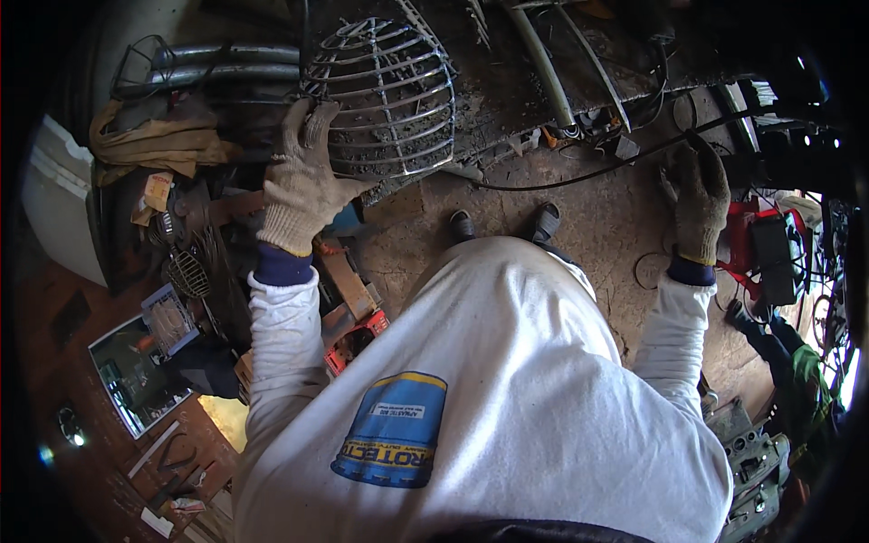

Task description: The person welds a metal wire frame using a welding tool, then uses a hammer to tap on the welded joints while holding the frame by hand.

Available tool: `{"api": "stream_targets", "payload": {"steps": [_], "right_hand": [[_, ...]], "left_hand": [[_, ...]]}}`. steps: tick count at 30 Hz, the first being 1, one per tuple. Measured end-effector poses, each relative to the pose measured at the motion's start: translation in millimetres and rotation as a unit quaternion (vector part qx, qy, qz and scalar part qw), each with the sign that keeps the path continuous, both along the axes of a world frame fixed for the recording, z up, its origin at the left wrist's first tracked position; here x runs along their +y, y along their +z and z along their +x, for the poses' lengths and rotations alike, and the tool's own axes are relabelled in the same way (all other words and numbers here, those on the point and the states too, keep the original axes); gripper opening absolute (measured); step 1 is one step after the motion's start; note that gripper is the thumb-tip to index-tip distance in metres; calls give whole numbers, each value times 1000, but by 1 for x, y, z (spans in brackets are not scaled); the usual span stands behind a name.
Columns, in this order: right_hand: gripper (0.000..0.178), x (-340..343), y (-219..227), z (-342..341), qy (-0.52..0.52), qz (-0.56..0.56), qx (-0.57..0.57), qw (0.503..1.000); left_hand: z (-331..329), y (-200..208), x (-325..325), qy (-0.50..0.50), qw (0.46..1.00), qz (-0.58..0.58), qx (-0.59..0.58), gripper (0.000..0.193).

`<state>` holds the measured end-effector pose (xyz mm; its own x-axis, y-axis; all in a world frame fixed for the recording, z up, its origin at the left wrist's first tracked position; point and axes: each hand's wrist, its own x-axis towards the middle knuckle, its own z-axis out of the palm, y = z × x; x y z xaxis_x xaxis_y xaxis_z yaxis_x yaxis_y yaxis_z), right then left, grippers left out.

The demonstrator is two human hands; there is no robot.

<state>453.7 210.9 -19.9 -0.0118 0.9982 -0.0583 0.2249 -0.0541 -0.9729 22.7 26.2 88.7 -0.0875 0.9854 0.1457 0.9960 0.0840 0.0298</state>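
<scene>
A dome-shaped cage of shiny metal rods (pixel 389 100) lies on the dark workbench (pixel 493 122), in front of me to the left. My left hand (pixel 303 172), in a beige knitted glove, is at the cage's near left corner. Its fingers bend over the rim there, and the thumb points right along the lower edge. To the right, my right hand (pixel 700 199), gloved alike, is closed at a thin black cable (pixel 588 177). That cable curves from the bench edge past my fingers toward the far right. The fingertips of this hand are partly in shadow.
Metal tubes (pixel 231 65) and a brown cloth (pixel 163 140) lie at the far left. Long metal bars (pixel 543 68) rest on the bench. A red and black machine (pixel 769 240) stands right, near another person in green (pixel 806 389). Red crates (pixel 358 339) stand by my left arm.
</scene>
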Motion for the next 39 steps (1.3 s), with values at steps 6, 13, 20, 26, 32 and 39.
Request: {"api": "stream_targets", "payload": {"steps": [6,13,20,26,32,39], "right_hand": [[31,24,16,12,-120,115,83,983],[64,112,43,29,-348,202,-51,914],[71,176,42,73,-384,123,-174,898],[62,201,60,80,-395,15,-218,892],[45,248,26,121,-327,-6,-353,877],[65,226,39,89,-411,57,-231,880]], "left_hand": [[-1,-4,15,-45,997,58,28,99],[1,9,4,-42,999,4,-5,106],[8,13,7,-17,999,-21,-42,107],[9,9,4,20,999,-12,-43,107],[10,18,3,46,998,-19,23,101],[-5,3,-5,43,997,-50,48,103]]}}
